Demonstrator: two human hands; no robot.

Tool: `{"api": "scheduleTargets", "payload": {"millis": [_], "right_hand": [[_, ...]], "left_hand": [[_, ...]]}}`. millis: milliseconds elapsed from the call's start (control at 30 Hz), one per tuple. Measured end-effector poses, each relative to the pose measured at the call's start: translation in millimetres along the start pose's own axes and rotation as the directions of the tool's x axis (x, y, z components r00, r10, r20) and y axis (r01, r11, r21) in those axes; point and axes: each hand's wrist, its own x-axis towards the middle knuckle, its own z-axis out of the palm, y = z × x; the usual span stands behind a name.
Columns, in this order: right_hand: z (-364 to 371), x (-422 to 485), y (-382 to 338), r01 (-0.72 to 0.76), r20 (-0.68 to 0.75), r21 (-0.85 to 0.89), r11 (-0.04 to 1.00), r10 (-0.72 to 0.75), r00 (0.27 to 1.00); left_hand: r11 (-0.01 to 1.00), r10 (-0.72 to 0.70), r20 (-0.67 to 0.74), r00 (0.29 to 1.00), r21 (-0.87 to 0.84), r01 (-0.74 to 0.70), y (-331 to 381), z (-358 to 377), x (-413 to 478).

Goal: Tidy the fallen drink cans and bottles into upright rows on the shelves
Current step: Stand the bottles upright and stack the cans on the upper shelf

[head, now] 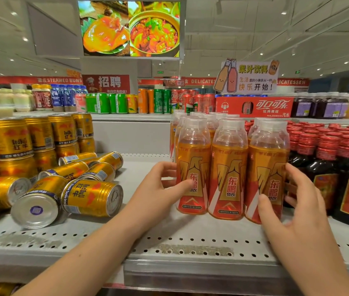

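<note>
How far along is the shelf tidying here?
Partly done. The orange bottles stand upright in rows, and the left hand and right hand press the front row's two ends, squaring it. Some gold cans are stacked upright at the back left. Left to do: the fallen gold cans lying on their sides on the shelf.

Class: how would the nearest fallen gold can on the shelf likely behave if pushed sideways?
The gold can lies on its side, so it probably rolls easily. It looks sealed, so likely heavy for its size. Neighbouring fallen cans may stop it.
</note>
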Motion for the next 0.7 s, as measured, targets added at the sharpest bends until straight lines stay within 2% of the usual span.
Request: {"api": "scheduleTargets", "payload": {"millis": [233, 367, 500, 633, 700], "right_hand": [[3.5, -0.9, -0.7, -0.007, -0.051, -0.058, 0.998, 0.004, 0.999], [2.2, 2.8, 2.2, -0.078, 0.013, -0.048, 0.996, 0.079, 0.997], [1.7, 5.4, 3.5, -0.084, 0.025, -0.019, 0.996, 0.085, 0.996], [3.2, 4.3, -1.4, -0.081, -0.029, -0.115, 0.990, 0.078, 0.997], [0.7, 0.8, -7.6, -0.027, -0.099, -0.117, 0.993, 0.015, 0.995]], "left_hand": [[0.998, -0.007, 0.005, 1.000, 0.066, 0.007, -0.5, 1.9, 0.7], [0.999, -0.034, 0.010, 0.999, 0.026, 0.034, -1.3, 0.9, 1.4], [1.000, -0.023, 0.022, 0.999, 0.002, 0.023, -1.9, 2.6, 0.2], [1.000, -0.031, 0.028, 0.999, -0.005, 0.031, -1.7, 4.7, -2.0], [0.999, -0.039, 0.030, 0.999, 0.013, 0.039, -2.0, 2.0, -2.0]]}}
